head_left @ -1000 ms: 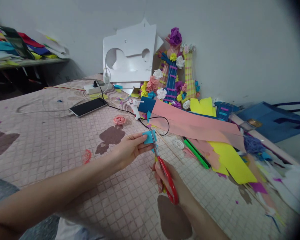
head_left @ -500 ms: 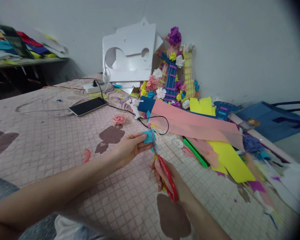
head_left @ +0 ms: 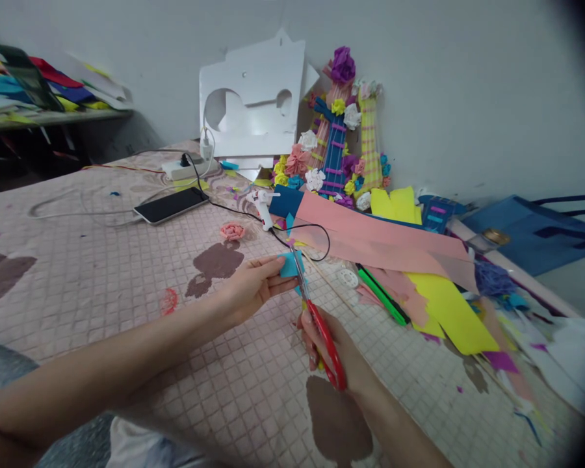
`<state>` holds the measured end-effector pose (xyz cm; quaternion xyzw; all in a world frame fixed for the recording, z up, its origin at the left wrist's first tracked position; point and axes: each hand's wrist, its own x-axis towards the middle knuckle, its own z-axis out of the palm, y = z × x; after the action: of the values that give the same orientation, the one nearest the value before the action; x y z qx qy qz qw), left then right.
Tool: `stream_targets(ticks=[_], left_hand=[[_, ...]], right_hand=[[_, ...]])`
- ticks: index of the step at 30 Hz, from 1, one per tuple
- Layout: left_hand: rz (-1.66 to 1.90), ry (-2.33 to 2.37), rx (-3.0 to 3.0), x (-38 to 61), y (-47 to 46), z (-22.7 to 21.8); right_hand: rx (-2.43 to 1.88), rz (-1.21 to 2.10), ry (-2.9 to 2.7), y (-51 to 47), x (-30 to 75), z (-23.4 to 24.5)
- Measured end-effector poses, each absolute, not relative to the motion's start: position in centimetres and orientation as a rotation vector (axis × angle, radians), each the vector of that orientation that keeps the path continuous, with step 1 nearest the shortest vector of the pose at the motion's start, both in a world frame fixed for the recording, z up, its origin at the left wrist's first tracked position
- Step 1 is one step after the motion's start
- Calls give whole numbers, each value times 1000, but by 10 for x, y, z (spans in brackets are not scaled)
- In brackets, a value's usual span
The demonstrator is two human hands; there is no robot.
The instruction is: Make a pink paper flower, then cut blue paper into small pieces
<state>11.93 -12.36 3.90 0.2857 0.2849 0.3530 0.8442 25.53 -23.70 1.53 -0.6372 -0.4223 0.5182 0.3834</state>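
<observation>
Between the thumb and fingers of my left hand is a small piece of light blue paper, held above the table. My right hand is closed round the red handles of a pair of scissors. Their metal blades point up and away, lying across the right part of the blue paper. How far the blades are apart is hard to make out. Just beyond the paper lie a white glue gun and its black cord.
A pink paper flower and a phone lie to the left, near a power strip. Right of my hands are a green cutter, yellow paper and a long pink strip. Decorated paper guitars lean on the wall.
Hardly anything differs. The view has shifted very slightly; both hands, the blue paper and the scissors keep nearly the same place.
</observation>
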Motion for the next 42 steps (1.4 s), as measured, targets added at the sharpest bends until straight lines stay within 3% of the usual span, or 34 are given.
stream_targets(ticks=[16,26,42], left_hand=[[732,612,646,119,-105,24],[650,679,889,111,-79,13],[621,783,1229,112,-82,7]], right_hand=[[-1741,1362,-1072,-231,272,19],[-2333,167,-1732,-239,342,31],[-2327,-55,-1806,-252,364,32]])
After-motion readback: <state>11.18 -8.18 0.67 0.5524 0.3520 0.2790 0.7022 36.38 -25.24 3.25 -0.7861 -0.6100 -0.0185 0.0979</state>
